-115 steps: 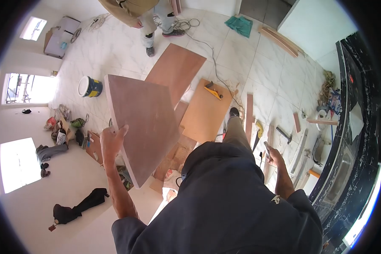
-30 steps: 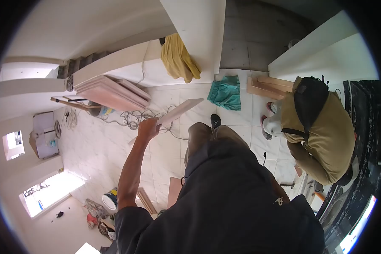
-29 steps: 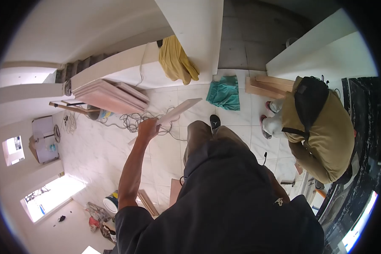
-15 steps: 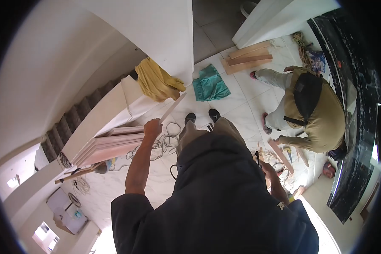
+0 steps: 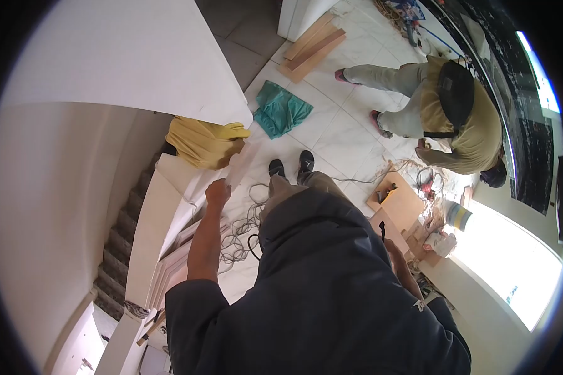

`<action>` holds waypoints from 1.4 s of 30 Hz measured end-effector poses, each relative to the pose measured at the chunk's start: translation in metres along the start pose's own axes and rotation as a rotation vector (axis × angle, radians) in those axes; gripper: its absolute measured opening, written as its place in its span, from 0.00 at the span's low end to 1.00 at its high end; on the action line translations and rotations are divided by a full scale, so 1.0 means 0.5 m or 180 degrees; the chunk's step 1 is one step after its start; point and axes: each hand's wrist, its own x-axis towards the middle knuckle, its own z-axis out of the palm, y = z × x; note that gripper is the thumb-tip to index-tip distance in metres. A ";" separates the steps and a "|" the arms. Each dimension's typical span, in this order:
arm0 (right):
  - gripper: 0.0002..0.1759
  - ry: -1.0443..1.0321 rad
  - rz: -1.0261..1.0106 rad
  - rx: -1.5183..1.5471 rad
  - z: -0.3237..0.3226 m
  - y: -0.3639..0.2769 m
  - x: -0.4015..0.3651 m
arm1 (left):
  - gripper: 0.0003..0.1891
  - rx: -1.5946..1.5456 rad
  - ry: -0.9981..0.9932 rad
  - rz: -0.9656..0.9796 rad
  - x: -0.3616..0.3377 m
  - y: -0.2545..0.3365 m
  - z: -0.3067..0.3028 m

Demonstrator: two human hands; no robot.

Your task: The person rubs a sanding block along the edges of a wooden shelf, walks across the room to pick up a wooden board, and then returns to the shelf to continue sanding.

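One left hand (image 5: 218, 192) clasps a board (image 5: 239, 161) (right hand (image 5: 391, 250) mostly hidden; I cannot tell).

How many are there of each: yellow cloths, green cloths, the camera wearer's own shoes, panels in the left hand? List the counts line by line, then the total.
Yellow cloth: 1
Green cloth: 1
Wearer's shoes: 2
Panel in the left hand: 1
Total: 5
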 end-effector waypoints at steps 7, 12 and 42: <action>0.33 0.0170 -0.0327 0.0591 0.051 0.039 -0.072 | 0.16 0.0139 0.0136 0.0212 0.008 -0.031 0.028; 0.32 0.0041 -0.0139 0.0218 0.040 0.110 0.027 | 0.16 0.0161 0.0169 0.0264 0.003 -0.069 0.054; 0.28 0.0096 -0.0001 0.0379 0.100 0.098 -0.108 | 0.17 0.0106 0.0124 -0.0410 -0.054 -0.246 0.140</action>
